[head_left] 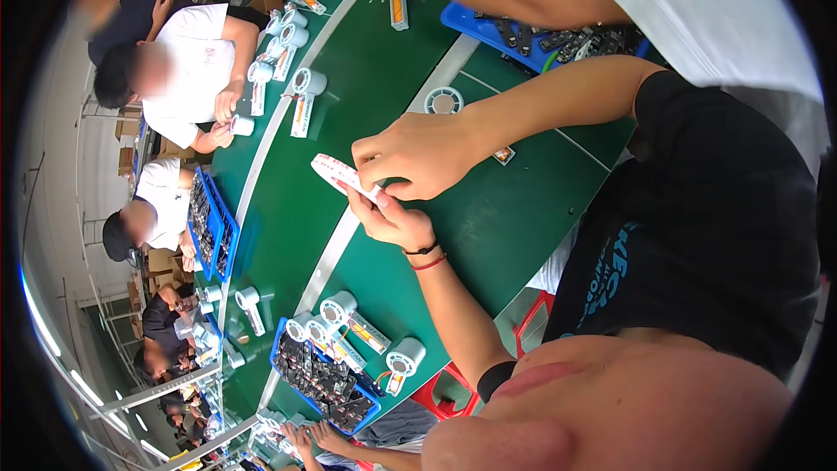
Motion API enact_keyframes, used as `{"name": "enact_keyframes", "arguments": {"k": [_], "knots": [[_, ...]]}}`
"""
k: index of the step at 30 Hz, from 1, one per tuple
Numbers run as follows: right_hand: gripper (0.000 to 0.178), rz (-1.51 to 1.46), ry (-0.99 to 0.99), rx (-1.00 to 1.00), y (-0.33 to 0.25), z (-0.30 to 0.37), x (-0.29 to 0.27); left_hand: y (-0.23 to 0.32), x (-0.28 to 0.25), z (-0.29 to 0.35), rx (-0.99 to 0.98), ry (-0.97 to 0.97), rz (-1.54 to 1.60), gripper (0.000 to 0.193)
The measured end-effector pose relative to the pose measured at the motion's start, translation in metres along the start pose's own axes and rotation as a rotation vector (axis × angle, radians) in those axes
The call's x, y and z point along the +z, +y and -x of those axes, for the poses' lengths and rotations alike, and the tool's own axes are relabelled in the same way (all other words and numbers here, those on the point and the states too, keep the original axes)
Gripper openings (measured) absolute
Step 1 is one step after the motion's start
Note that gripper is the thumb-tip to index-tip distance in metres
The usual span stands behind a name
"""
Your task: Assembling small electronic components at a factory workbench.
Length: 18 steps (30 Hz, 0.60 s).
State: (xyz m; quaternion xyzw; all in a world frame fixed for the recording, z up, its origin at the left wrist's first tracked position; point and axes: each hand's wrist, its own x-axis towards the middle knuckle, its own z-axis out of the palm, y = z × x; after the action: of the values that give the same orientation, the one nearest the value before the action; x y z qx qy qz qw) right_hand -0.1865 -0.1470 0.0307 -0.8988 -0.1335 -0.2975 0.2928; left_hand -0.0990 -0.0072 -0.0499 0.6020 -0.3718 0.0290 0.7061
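Left hand (pixel 397 222), black and red bands at its wrist: fingers curled narrow, gripping one end of a white ring-shaped roll with red print (pixel 334 172); right hand (pixel 418 157): fingers bent over the same roll, exact contact partly hidden; roll: one, tilted, above the green-topped bench (pixel 471 240); round grey-white plastic unit with slotted face (pixel 443 101): one, just beside the right wrist; grey-white cylindrical units with printed handles (pixel 338 307): four, at the lower blue tray, others across the bench too crowded to count; lower blue rectangular plastic tray (pixel 375 408): many small black parts; upper blue rectangular plastic tray (pixel 455 19): black parts, one bright green piece (pixel 550 61)
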Motion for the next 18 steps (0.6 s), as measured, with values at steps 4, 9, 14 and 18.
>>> {"name": "enact_keyframes", "arguments": {"k": [4, 9, 14, 18], "knots": [[0.018, 0.043, -0.043, 0.035, -0.005, 0.001, -0.006, -0.006, 0.0, 0.002, 0.017, 0.024, 0.014, 0.056], [0.015, 0.094, -0.013, 0.052, -0.009, 0.002, -0.008, 0.0, 0.008, 0.003, 0.016, 0.033, 0.099, 0.056], [0.01, 0.135, 0.093, -0.015, -0.009, 0.009, -0.002, -0.002, 0.009, 0.003, -0.018, -0.013, 0.111, 0.058], [0.007, 0.136, 0.086, -0.031, -0.009, 0.011, -0.003, 0.001, 0.007, 0.004, -0.003, -0.038, -0.034, 0.059]]}}
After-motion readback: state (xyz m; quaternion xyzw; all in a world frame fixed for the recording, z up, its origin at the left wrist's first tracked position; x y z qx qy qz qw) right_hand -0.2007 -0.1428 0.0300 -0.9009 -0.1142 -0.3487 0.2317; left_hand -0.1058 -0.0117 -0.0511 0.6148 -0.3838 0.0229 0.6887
